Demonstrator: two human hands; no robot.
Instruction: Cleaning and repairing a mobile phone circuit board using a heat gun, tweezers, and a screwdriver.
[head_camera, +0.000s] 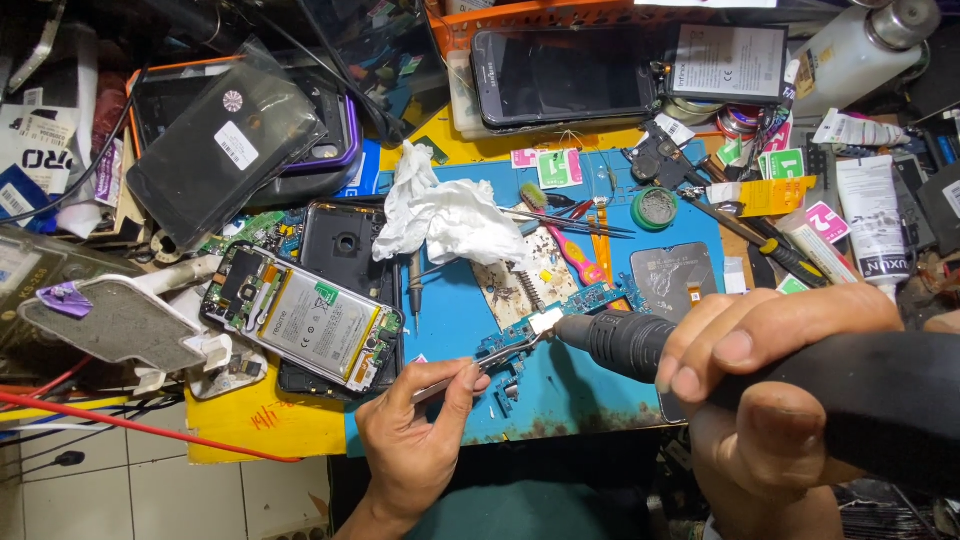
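Observation:
My right hand (770, 390) grips a thick black hot-air tool (640, 345), its nozzle pointing left at a small metal shield on a blue circuit board (560, 310). My left hand (425, 435) pinches metal tweezers (500, 358) whose tips hold that shield at the board's edge. The board lies on a blue work mat (560, 400). An opened phone (305, 320) with its white battery exposed lies to the left of my left hand.
A crumpled white tissue (445, 215) lies on the mat's far left. Two phones (560, 75), a battery, a white bottle (860, 45), glue tubes, screwdrivers and stickers crowd the back and right. A black phone case (345, 245) and red wire (130, 425) lie left.

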